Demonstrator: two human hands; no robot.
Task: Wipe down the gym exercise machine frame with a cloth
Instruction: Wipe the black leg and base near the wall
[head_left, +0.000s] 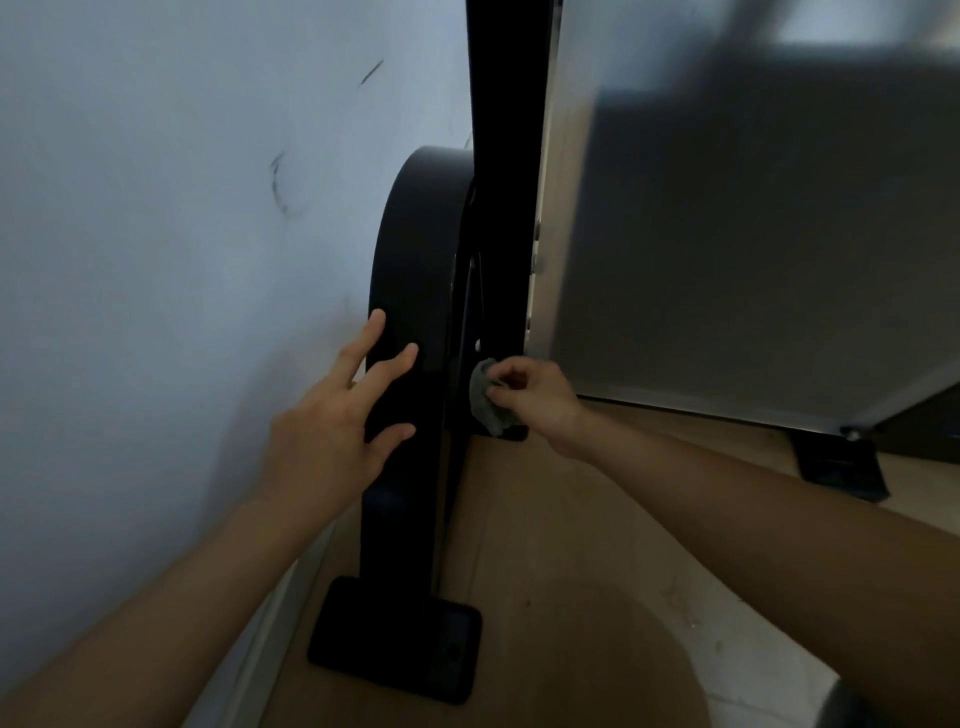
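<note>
You have a single view, taken from the camera on your head and aimed forward and steeply down at close range. It looks along both forearms toward the black machine frame (415, 322), which fills the centre from top edge to floor. The pale wall (156, 208) runs down the left side, a grey panel (753, 260) closes the right, and the wood floor (571, 597) occupies the lower portion. Wide-angle curvature bends the edges. No second view shares this scene.
</note>
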